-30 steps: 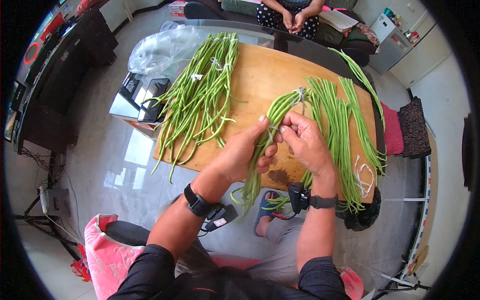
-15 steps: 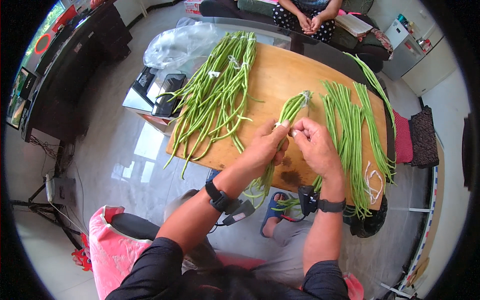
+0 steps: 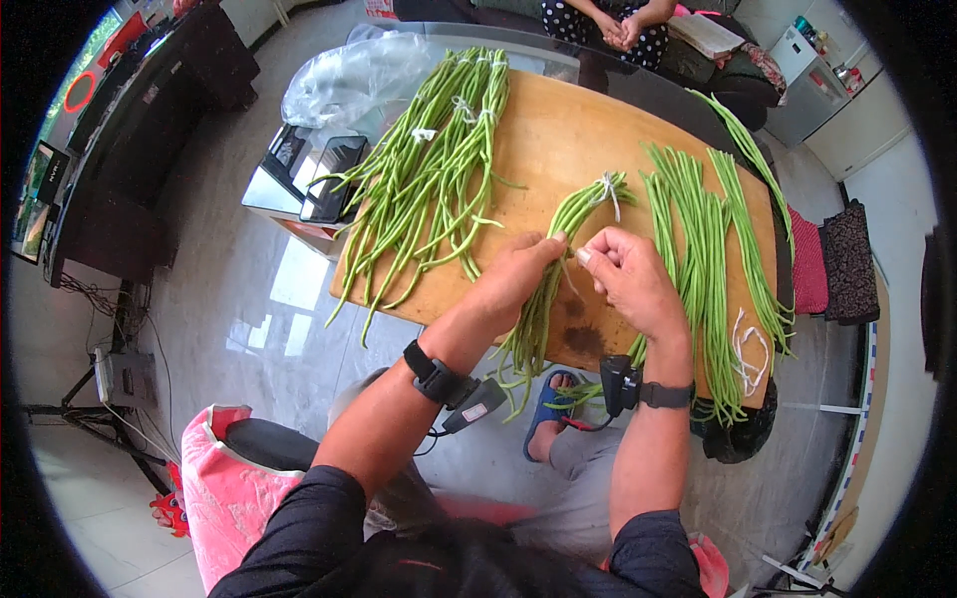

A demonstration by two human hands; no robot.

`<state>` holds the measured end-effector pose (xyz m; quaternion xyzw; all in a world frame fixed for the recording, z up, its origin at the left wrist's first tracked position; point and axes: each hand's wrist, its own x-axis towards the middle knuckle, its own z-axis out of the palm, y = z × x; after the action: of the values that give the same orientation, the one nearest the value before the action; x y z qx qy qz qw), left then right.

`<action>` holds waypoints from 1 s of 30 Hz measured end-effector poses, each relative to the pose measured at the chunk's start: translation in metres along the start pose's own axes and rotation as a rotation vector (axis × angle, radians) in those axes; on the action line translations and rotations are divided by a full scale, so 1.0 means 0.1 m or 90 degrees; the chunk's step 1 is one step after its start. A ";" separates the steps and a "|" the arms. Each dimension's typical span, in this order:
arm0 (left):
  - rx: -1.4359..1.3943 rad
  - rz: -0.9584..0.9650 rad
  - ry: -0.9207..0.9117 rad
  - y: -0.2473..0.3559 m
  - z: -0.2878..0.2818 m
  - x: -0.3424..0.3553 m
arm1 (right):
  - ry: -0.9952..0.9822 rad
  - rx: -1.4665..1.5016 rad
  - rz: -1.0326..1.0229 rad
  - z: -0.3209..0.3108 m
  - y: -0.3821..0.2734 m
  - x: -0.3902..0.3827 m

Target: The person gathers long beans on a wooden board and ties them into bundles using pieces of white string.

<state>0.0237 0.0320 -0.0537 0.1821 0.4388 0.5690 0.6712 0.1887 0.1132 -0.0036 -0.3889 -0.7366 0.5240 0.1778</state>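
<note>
My left hand (image 3: pixel 524 274) is closed round a bundle of long green beans (image 3: pixel 583 207) in the middle of the wooden board (image 3: pixel 558 130). White string (image 3: pixel 609 186) is tied near the bundle's far end. Another thin pale strand (image 3: pixel 571 281) hangs by my left fingers. Just right of the bundle is my right hand (image 3: pixel 638 284), thumb and forefinger pressed together; what they hold, if anything, I cannot make out. Loose long beans (image 3: pixel 698 259) lie to the right, with white strings (image 3: pixel 747 354) beside them. Tied bean bundles (image 3: pixel 439 169) lie at the left.
A clear plastic bag (image 3: pixel 349 80) and a dark phone-like device (image 3: pixel 334 179) are at the far left of the board. Beyond the table sits a person with clasped hands (image 3: pixel 620 32). A black bag (image 3: pixel 740 434) hangs below the right edge. A pink-covered chair (image 3: pixel 214 498) stands left.
My right hand has drawn slightly away from my left, and a pale strand now shows between them. My left hand still grips the bean bundle. The view has shifted a little.
</note>
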 end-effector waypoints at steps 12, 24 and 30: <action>0.619 0.265 0.260 -0.03 -0.01 -0.01 | -0.013 0.122 0.021 -0.01 0.01 -0.01; 0.664 0.440 0.214 0.01 0.00 -0.10 | -0.050 0.112 -0.025 0.00 0.01 0.04; 0.631 0.439 0.180 0.04 -0.15 -0.07 | -0.073 0.142 -0.014 0.10 0.03 0.09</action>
<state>0.0091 0.0226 -0.0562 0.5265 0.6516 0.5002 0.2193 0.1774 0.1143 -0.0119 -0.3279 -0.6868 0.6222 0.1833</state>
